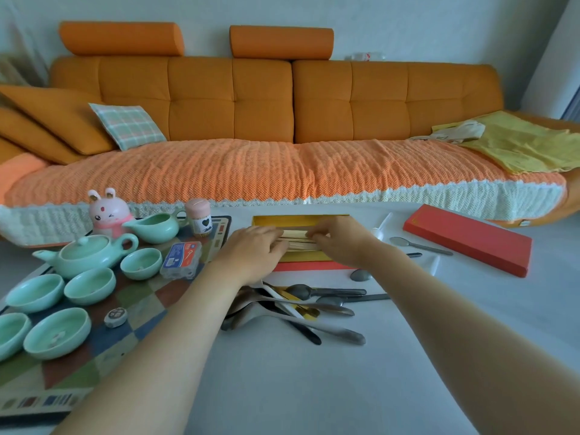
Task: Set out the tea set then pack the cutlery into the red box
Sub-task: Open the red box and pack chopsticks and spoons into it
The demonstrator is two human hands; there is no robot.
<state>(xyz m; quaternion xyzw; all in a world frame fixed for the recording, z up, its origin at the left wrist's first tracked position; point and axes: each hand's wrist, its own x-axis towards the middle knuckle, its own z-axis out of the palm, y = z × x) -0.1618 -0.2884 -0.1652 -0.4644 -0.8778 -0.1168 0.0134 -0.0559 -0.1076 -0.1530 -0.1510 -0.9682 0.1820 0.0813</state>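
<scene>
Red cardboard with a gold lining makes up the long open box (307, 267), which sits on the white table (314, 387) near its far edge. Both hands reach into it. The left hand (251, 251) curls its fingers over the left end of a bundle of pale wooden chopsticks (298, 241), and the right hand (342, 240) pinches the bundle's right part, so the chopsticks lie lengthwise just above the gold lining. The flat red lid (467, 238) lies well to the right. A loose pile of grey metal spoons and dark-handled cutlery (301, 306) lies just in front of the box. On the checked mat (138, 312) at the left stand a celadon green teapot (84, 254), a matching pitcher (157, 226) and five green cups (91, 285).
</scene>
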